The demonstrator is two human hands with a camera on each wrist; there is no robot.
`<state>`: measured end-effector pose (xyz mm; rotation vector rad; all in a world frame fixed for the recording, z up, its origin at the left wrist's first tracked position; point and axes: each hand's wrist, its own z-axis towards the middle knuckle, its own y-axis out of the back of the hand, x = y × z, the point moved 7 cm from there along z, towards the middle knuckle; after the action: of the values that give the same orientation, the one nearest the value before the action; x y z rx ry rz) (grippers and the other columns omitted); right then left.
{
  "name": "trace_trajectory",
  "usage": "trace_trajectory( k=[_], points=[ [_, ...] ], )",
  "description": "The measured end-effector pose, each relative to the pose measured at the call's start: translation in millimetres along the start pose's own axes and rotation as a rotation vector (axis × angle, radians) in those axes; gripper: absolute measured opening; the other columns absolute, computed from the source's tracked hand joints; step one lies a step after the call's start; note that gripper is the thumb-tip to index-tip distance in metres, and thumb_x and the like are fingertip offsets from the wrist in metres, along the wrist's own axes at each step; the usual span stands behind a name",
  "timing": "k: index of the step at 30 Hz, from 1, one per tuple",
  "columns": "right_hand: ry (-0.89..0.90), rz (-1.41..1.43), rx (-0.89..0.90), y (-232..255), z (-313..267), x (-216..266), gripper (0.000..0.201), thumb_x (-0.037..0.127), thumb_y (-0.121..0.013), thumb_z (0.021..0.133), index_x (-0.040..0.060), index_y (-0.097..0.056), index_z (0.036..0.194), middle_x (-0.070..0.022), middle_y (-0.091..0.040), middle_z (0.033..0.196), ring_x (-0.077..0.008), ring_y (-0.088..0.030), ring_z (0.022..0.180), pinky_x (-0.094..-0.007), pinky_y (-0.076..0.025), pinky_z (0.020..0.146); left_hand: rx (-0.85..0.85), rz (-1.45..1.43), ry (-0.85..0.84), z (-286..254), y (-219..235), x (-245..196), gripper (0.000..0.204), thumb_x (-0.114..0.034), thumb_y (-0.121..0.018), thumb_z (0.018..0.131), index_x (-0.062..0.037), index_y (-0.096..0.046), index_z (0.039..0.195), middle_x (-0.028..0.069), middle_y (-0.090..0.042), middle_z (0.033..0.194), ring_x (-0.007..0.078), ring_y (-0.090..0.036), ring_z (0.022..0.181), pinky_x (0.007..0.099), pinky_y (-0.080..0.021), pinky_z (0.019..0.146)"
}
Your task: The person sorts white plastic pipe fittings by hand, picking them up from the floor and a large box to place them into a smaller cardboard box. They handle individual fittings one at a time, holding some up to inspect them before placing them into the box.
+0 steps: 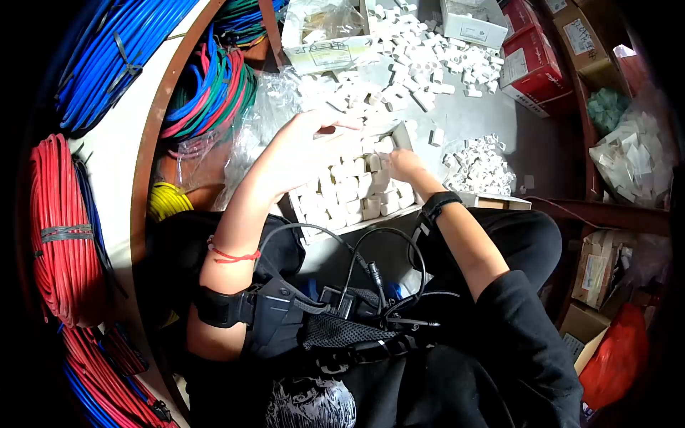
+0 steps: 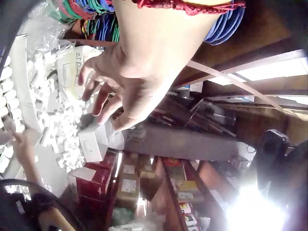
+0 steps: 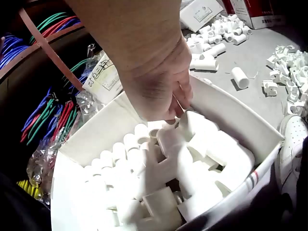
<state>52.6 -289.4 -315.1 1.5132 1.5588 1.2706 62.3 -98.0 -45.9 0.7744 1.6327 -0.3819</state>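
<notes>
A white cardboard box (image 3: 236, 108) in front of the person holds rows of white plastic pipe elbows (image 3: 226, 154). My right hand (image 1: 407, 165) reaches into its right side, pinching a white pipe elbow among the others; in the right wrist view the fingertips are partly hidden by the fittings. Over the far left part of the box, my left hand (image 1: 308, 139) hovers, washed out by bright light. Its fingers (image 2: 98, 98) are spread and loosely bent in the left wrist view, with nothing seen between them.
Loose white pipe pieces (image 1: 421, 64) lie beyond the box, and small white clips (image 1: 481, 167) are heaped at right. An open white carton (image 1: 328, 53) stands at the far left, red boxes (image 1: 531, 64) at the far right. Coiled cables (image 1: 68, 228) line the left.
</notes>
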Motion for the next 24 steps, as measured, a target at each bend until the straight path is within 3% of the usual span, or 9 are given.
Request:
trace_trajectory(
  k=[2, 3, 6, 13, 17, 20, 21, 22, 24],
  points=[
    [0.083, -0.070, 0.057, -22.1, -1.6, -15.1, 0.019, 0.017, -0.045, 0.071, 0.0079, -0.058, 0.081, -0.0152, -0.057, 0.084, -0.0305, -0.055, 0.077, -0.0374, -0.044, 0.069, -0.023, 0.019, 0.001, -1.0, 1.7, 0.7, 0.023, -0.013, -0.051, 0.078, -0.0004, -0.055, 0.096, 0.0055, -0.055, 0.091, 0.0106, -0.048, 0.084, 0.0227, -0.037, 0.076],
    [0.013, -0.066, 0.113, 5.4, -15.4, -0.5, 0.016, 0.012, -0.047, 0.069, 0.0053, -0.058, 0.079, -0.0146, -0.057, 0.085, -0.0302, -0.055, 0.079, -0.0362, -0.044, 0.070, -0.029, 0.016, 0.002, -1.2, 2.1, 0.5, 0.023, -0.014, -0.051, 0.078, -0.0005, -0.055, 0.096, 0.0055, -0.055, 0.092, 0.0108, -0.048, 0.085, 0.0230, -0.037, 0.077],
    [-0.110, -0.047, 0.096, 14.9, -21.0, -1.3, 0.015, 0.006, -0.047, 0.067, 0.0030, -0.058, 0.077, -0.0158, -0.057, 0.083, -0.0310, -0.055, 0.078, -0.0364, -0.045, 0.069, -0.065, 0.064, -0.043, -0.6, 2.6, 0.2, 0.025, -0.017, -0.052, 0.078, -0.0009, -0.055, 0.097, 0.0055, -0.055, 0.094, 0.0115, -0.048, 0.087, 0.0245, -0.036, 0.078],
    [-0.099, -0.130, 0.092, 24.4, -27.3, 10.8, 0.015, 0.010, -0.056, 0.064, 0.0033, -0.058, 0.078, -0.0116, -0.057, 0.086, -0.0267, -0.053, 0.087, -0.0339, -0.045, 0.073, -0.056, 0.105, -0.086, 1.0, 3.2, 1.9, 0.025, -0.018, -0.051, 0.078, -0.0008, -0.055, 0.097, 0.0059, -0.054, 0.094, 0.0121, -0.047, 0.088, 0.0249, -0.036, 0.079],
    [-0.103, -0.104, 0.112, 29.8, -31.0, 14.6, 0.016, 0.012, -0.058, 0.062, 0.0022, -0.058, 0.075, -0.0131, -0.057, 0.085, -0.0270, -0.053, 0.087, -0.0334, -0.045, 0.074, -0.083, 0.074, -0.025, -0.4, 4.0, -0.1, 0.025, -0.018, -0.052, 0.078, -0.0013, -0.056, 0.096, 0.0058, -0.054, 0.095, 0.0119, -0.048, 0.087, 0.0241, -0.036, 0.079],
    [-0.106, -0.045, 0.056, 18.3, -21.2, -2.6, 0.017, 0.014, -0.059, 0.062, 0.0028, -0.059, 0.075, -0.0144, -0.057, 0.084, -0.0281, -0.053, 0.085, -0.0345, -0.045, 0.073, -0.119, 0.027, -0.041, 0.9, 6.6, -0.8, 0.025, -0.019, -0.055, 0.075, 0.0003, -0.057, 0.091, 0.0090, -0.057, 0.087, 0.0148, -0.051, 0.085, 0.0247, -0.038, 0.075],
    [-0.135, 0.010, -0.019, 31.2, -25.8, -2.9, 0.017, 0.016, -0.058, 0.064, 0.0031, -0.058, 0.075, -0.0159, -0.057, 0.084, -0.0292, -0.054, 0.081, -0.0363, -0.045, 0.071, -0.140, -0.008, -0.026, -0.3, 6.9, -1.0, 0.024, -0.019, -0.055, 0.075, 0.0018, -0.058, 0.087, 0.0061, -0.058, 0.080, 0.0108, -0.050, 0.078, 0.0225, -0.038, 0.069],
    [-0.188, 0.060, 0.019, 43.0, -28.6, -2.4, 0.020, 0.020, -0.056, 0.066, 0.0029, -0.058, 0.076, -0.0168, -0.057, 0.084, -0.0301, -0.054, 0.079, -0.0381, -0.044, 0.070, -0.118, 0.030, -0.056, 1.7, 10.0, 3.4, 0.024, -0.020, -0.055, 0.076, 0.0030, -0.058, 0.080, 0.0024, -0.055, 0.070, 0.0077, -0.047, 0.066, 0.0216, -0.038, 0.061],
    [-0.137, 0.104, -0.097, 49.1, -28.3, -12.1, 0.018, 0.018, -0.049, 0.067, 0.0032, -0.057, 0.070, -0.0186, -0.056, 0.071, -0.0345, -0.053, 0.070, -0.0390, -0.044, 0.065, -0.265, 0.038, 0.114, 2.2, 22.9, 20.0, 0.026, -0.022, -0.055, 0.076, 0.0036, -0.057, 0.072, 0.0005, -0.051, 0.061, 0.0068, -0.043, 0.058, 0.0218, -0.036, 0.054]
  ],
)
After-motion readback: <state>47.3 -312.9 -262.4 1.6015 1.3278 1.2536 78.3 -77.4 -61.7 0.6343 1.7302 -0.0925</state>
